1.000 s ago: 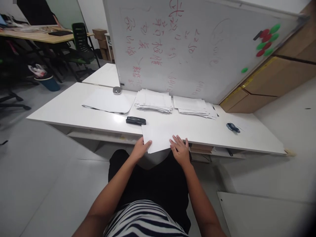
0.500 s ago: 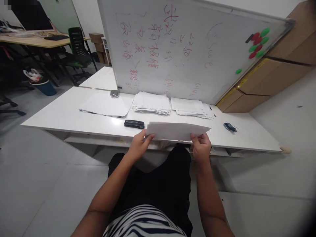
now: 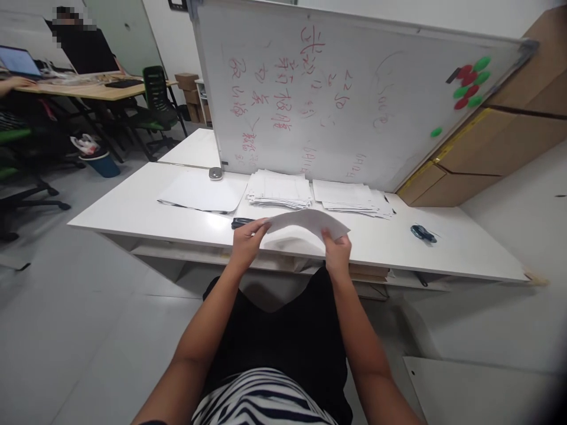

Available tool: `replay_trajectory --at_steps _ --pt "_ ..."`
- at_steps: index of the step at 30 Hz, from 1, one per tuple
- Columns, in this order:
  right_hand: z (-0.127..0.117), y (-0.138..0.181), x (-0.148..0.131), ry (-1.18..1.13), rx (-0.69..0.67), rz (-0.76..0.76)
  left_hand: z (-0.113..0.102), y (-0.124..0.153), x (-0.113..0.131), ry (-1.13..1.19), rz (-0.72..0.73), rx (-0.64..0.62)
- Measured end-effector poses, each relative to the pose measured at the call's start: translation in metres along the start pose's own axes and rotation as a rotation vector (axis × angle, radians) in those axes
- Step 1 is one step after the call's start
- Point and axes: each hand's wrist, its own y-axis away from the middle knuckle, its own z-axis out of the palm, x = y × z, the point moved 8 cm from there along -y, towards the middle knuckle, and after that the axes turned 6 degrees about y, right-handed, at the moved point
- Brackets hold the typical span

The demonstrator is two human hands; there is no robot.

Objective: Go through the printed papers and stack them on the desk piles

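Both of my hands grip white paper point(image 3: 305, 219) above the front edge of the white desk point(image 3: 133, 200); it bows upward in the middle. I cannot tell how many sheets it is. My left hand point(image 3: 248, 239) pinches the left end, and my right hand point(image 3: 337, 248) pinches the right end with the thumb on the near face. Just behind my left hand lies a black stapler point(image 3: 241, 223), partly covered by the fingers. Beyond the held paper are two paper stacks, a left stack point(image 3: 279, 188) and a right stack point(image 3: 348, 196).
A whiteboard point(image 3: 283, 88) with red writing stands behind the stacks, beside cardboard boxes point(image 3: 469, 144). Left on the desk are a large white sheet point(image 3: 204, 190) and a computer mouse point(image 3: 215, 173). A dark blue object point(image 3: 423, 234) lies at right. A person's arm point(image 3: 18, 84) shows far left.
The paper went from nearly flat to bowed upward as my hands came closer together. The view has shifted, so the surroundings sit farther right, and another person's arm now shows at far left.
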Motion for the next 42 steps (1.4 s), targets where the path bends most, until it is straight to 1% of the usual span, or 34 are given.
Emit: replay_trajectory --at_steps 2,3,5,7,8,10,13,16,19,22,24,25,27,29,31,33,36,42 --pt "0.007 0.006 0.017 0.09 -0.05 0.054 -0.002 0.004 -0.007 -0.046 -0.026 0.0" --pt "0.008 0.011 0.025 0.12 -0.063 0.064 -0.004 0.006 -0.008 -0.078 -0.017 -0.005" --pt "0.006 0.021 0.033 0.15 -0.044 0.042 -0.008 0.011 -0.006 -0.141 0.039 -0.001" --pt "0.001 0.03 0.035 0.186 -0.014 -0.006 -0.012 0.015 -0.006 -0.185 0.072 0.019" --pt "0.001 0.033 0.034 0.22 -0.018 -0.023 -0.012 0.016 -0.011 -0.192 0.054 0.021" --pt "0.002 0.037 0.033 0.304 -0.046 -0.04 -0.01 0.016 -0.027 -0.153 -0.036 0.006" --pt "0.004 0.038 0.029 0.373 -0.039 -0.074 0.0 0.019 -0.053 -0.006 -0.155 -0.054" --pt "0.004 0.038 0.028 0.396 -0.014 -0.114 0.005 0.023 -0.067 0.037 -0.186 -0.082" --pt "0.002 0.043 0.031 0.455 -0.015 -0.127 0.006 0.029 -0.067 -0.031 -0.18 -0.091" --pt "-0.013 0.054 0.032 0.499 0.034 -0.13 0.005 0.033 -0.056 -0.079 -0.156 -0.111" --pt "-0.025 0.062 0.036 0.464 0.031 -0.072 0.004 0.03 -0.045 -0.146 -0.095 -0.135" --pt "-0.03 0.064 0.04 0.415 0.007 -0.015 0.002 0.026 -0.039 -0.205 -0.041 -0.143" --pt "-0.038 0.068 0.054 0.262 -0.064 0.147 -0.002 0.012 -0.031 -0.358 0.09 -0.155" --pt "-0.043 0.071 0.066 0.102 -0.115 0.299 -0.006 -0.006 -0.031 -0.535 0.201 -0.192" --pt "-0.047 0.072 0.072 -0.012 -0.121 0.38 -0.007 -0.024 -0.044 -0.709 0.242 -0.26" --pt "-0.05 0.071 0.072 -0.072 -0.104 0.402 -0.008 -0.039 -0.062 -0.835 0.22 -0.32" --pt "-0.048 0.071 0.069 -0.114 -0.093 0.422 -0.009 -0.048 -0.08 -0.898 0.186 -0.385" --pt "-0.029 0.07 0.06 -0.157 -0.141 0.414 -0.012 -0.044 -0.08 -0.847 0.197 -0.414"
